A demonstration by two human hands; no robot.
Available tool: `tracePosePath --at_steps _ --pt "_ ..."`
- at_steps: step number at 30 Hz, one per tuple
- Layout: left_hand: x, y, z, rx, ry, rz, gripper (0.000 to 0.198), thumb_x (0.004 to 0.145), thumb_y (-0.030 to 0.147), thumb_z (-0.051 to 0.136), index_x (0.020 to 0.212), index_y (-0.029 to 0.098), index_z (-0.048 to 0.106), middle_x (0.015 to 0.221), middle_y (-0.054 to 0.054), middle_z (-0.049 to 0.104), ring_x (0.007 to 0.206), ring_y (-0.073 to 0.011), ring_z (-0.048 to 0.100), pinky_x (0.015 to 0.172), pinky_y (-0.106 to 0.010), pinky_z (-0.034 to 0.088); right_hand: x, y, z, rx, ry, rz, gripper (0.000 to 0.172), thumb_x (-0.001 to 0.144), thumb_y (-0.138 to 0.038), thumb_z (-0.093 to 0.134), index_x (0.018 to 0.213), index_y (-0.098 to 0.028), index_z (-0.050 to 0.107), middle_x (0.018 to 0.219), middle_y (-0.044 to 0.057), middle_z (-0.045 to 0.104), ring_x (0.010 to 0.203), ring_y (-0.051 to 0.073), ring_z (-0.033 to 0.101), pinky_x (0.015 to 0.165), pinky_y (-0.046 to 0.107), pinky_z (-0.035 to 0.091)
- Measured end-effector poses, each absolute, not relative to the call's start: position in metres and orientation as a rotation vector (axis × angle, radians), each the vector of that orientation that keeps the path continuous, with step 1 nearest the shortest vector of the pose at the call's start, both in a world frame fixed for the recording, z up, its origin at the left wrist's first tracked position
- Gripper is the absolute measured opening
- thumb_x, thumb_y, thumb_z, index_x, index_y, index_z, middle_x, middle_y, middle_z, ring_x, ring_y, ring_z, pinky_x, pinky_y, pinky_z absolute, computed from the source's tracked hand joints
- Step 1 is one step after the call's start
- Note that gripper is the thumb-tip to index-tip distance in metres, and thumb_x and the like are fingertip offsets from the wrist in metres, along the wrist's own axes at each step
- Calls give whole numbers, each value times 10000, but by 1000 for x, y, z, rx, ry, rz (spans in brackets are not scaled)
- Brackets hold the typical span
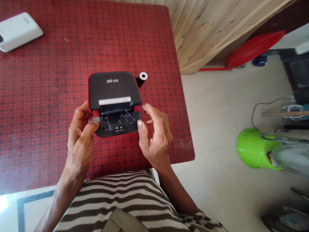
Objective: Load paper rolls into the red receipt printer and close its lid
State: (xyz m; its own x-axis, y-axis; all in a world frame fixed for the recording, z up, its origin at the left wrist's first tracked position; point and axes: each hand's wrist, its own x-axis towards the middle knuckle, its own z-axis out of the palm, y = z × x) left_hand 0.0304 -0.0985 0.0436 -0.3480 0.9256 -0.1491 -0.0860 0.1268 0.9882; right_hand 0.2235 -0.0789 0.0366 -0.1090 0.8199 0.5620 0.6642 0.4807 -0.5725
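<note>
A small black-and-red receipt printer (112, 87) sits on the table in front of me, with pale lettering on its lid. White paper (114, 100) shows along the lid's front edge. A loose piece of clear plastic film (123, 118) lies over the front panel, which carries small buttons. My left hand (83, 132) grips the front left corner, thumb on top and fingers around the side. At the opposite corner is my right hand (155, 133), fingers apart and curved, thumb tip at the printer's edge. Behind the printer's right side, a paper roll (143, 76) is partly hidden.
The red patterned table (53, 80) ends at a rounded right edge. At the far left lies a white box-shaped device (20, 30). Wooden panelling (205, 29) stands behind. On the floor to the right are a green bucket (252, 148) and a red basin (256, 50).
</note>
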Motion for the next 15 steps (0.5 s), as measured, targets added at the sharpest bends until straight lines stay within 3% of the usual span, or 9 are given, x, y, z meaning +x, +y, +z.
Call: tracePosePath --at_steps 5,10,15 --pt "33 -100 45 868 1507 1385 507 844 197 592 1332 326 650 1348 -12 676 1249 -245 604 1120 -440 478 222 -80 36 -1269 -1800 244 470 999 -218 576 1461 -204 496 1296 149 684 1159 255 678 894 427 624" --pt "31 -103 44 882 1511 1394 459 865 262 617 1316 330 669 1340 -9 678 1236 -259 598 1122 -447 464 228 -69 57 -1179 -1824 154 362 975 -150 614 1335 -195 608 1192 115 730 1106 236 692 923 419 600" --pt "26 -100 26 1038 1447 1440 495 873 368 646 1366 324 630 1368 -36 656 1260 -285 591 1131 -468 452 213 -29 88 -1039 -2363 207 223 1026 -128 522 1145 -197 698 1087 56 759 1021 197 672 935 384 565"
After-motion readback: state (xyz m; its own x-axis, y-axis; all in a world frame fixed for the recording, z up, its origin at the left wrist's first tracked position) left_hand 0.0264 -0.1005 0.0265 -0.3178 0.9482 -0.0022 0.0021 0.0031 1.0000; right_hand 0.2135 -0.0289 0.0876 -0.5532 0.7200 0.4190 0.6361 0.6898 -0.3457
